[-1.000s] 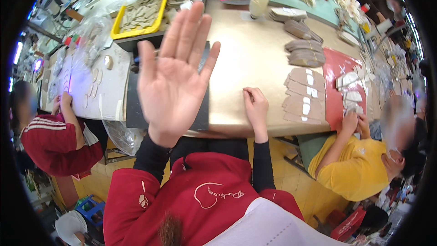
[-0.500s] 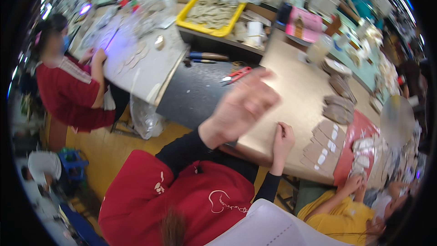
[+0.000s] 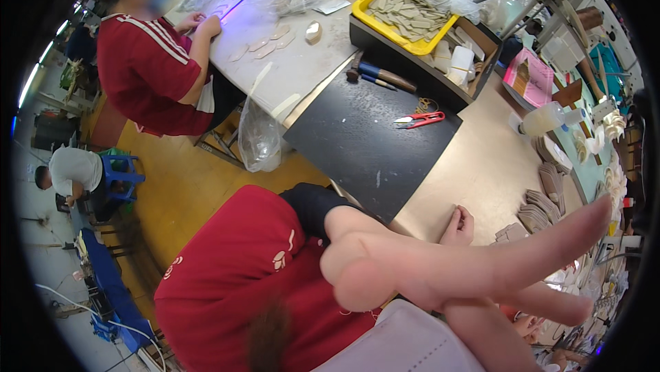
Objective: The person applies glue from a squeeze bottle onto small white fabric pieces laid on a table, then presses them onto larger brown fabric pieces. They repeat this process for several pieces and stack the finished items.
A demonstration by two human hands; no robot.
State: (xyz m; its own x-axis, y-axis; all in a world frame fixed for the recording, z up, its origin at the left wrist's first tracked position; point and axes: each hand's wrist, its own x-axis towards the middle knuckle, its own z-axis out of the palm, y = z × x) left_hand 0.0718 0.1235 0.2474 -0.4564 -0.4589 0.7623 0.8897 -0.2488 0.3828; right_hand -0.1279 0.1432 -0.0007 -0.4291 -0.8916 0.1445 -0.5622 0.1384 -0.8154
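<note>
My left hand (image 3: 419, 262) is raised close to the camera, reaching rightward across the view. Its fingers are stretched out and nothing shows in it. My right hand (image 3: 459, 226) lies on the tan tabletop (image 3: 440, 190), fingers loosely curled, with nothing visible in them. The raised left hand covers its wrist and forearm. Nearest beyond the hands is a black mat (image 3: 364, 152) on the table. On it lie red-handled thread snips (image 3: 421, 119), a blue-handled tool (image 3: 388, 76) and a pen-like tool (image 3: 378, 82). Beige cut pieces (image 3: 510, 233) sit right of my right hand, partly hidden.
A yellow tray (image 3: 359, 11) of beige pieces stands on a dark box (image 3: 405, 73) at the back. Stacked brown pieces (image 3: 540, 210) and a translucent bottle (image 3: 543, 119) are at the right. A co-worker in red (image 3: 148, 76) works at the left under violet light.
My left hand has swung from above the mat's right edge to the right and nearer the camera, its fingers now stretched. The view has turned, and my right hand stays on the table.
</note>
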